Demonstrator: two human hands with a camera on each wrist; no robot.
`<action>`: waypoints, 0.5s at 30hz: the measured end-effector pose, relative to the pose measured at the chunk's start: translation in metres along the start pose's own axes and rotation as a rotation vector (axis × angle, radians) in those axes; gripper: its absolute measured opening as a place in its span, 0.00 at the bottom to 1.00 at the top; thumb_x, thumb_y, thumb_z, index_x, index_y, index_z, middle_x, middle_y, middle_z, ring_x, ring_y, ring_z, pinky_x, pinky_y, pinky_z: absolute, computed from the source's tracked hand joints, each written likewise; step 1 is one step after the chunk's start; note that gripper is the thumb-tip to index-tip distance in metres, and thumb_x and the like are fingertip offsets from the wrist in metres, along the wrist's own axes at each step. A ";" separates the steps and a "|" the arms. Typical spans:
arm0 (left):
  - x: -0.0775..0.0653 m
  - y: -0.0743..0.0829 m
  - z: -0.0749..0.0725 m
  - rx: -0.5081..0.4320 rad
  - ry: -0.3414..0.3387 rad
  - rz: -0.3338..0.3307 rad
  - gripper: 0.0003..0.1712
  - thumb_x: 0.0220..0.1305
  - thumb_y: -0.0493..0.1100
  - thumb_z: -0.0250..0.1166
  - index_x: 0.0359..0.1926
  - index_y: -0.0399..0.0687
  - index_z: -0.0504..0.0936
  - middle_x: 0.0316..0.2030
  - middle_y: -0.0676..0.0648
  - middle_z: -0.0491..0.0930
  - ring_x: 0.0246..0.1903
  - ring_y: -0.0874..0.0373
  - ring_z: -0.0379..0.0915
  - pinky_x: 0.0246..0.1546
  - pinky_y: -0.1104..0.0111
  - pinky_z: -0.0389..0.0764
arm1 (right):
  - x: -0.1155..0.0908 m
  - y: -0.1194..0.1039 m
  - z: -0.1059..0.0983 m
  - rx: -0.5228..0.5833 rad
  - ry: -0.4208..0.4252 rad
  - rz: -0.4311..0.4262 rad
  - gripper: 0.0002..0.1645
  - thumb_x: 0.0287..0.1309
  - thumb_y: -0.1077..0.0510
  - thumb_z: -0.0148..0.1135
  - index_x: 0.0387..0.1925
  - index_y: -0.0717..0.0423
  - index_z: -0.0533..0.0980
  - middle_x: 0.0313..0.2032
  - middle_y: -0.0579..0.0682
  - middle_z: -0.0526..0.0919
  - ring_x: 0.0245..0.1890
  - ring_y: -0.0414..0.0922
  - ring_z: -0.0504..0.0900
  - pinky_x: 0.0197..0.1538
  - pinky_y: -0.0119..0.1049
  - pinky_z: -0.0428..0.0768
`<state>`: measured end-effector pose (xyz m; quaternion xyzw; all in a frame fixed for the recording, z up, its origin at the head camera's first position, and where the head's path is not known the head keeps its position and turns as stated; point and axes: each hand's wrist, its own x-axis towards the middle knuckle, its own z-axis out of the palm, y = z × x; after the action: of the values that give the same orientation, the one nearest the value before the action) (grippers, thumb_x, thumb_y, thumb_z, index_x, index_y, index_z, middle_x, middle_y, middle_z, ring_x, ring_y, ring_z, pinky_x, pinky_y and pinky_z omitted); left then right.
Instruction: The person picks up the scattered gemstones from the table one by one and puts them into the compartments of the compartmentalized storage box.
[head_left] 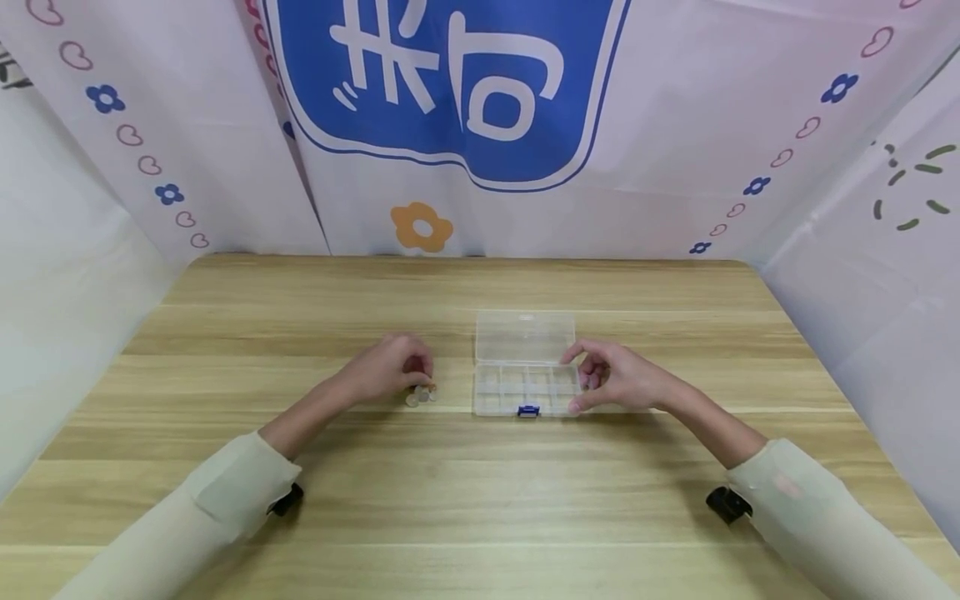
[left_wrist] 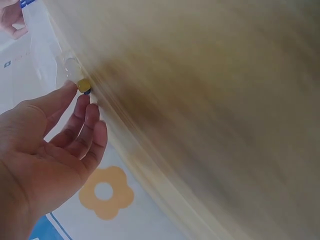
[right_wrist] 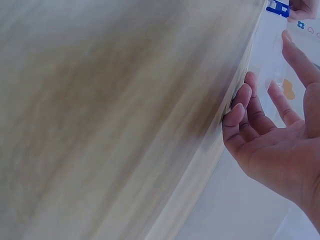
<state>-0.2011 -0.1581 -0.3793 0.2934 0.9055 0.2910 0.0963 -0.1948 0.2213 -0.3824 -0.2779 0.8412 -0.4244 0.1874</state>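
Note:
A clear plastic compartment box (head_left: 513,406) lies on the table with its lid (head_left: 525,337) folded back and a blue latch (head_left: 528,411) at its front. My right hand (head_left: 626,377) holds the box's right end, thumb at the front corner and index finger near the hinge. To the left of the box, my left hand (head_left: 386,367) has its fingertips down at several small round pieces (head_left: 412,400), some whitish. The left wrist view shows a yellow round piece (left_wrist: 84,85) at the thumb and fingertips, with a dark blue bit under it.
The wooden table (head_left: 480,500) runs back to a white printed cloth (head_left: 660,167) hanging behind it. More cloth hangs at both sides. A black strap device (head_left: 729,504) sits under the right sleeve, another (head_left: 287,500) under the left.

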 end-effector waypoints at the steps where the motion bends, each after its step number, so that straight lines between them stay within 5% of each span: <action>1: -0.001 0.000 -0.001 0.000 0.003 -0.001 0.07 0.64 0.31 0.71 0.30 0.42 0.84 0.30 0.49 0.80 0.29 0.61 0.73 0.32 0.70 0.77 | 0.000 0.000 0.000 0.000 0.000 0.000 0.34 0.52 0.62 0.81 0.57 0.66 0.73 0.33 0.54 0.80 0.34 0.47 0.77 0.39 0.33 0.78; 15: -0.003 0.006 -0.006 -0.010 0.036 -0.027 0.01 0.64 0.30 0.71 0.35 0.38 0.87 0.31 0.49 0.85 0.32 0.60 0.79 0.36 0.67 0.82 | -0.001 -0.003 0.001 -0.007 0.005 0.007 0.34 0.52 0.62 0.81 0.57 0.67 0.73 0.33 0.55 0.80 0.34 0.46 0.77 0.39 0.32 0.77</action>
<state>-0.1983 -0.1587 -0.3707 0.2754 0.9095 0.2994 0.0855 -0.1927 0.2198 -0.3809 -0.2745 0.8441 -0.4214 0.1858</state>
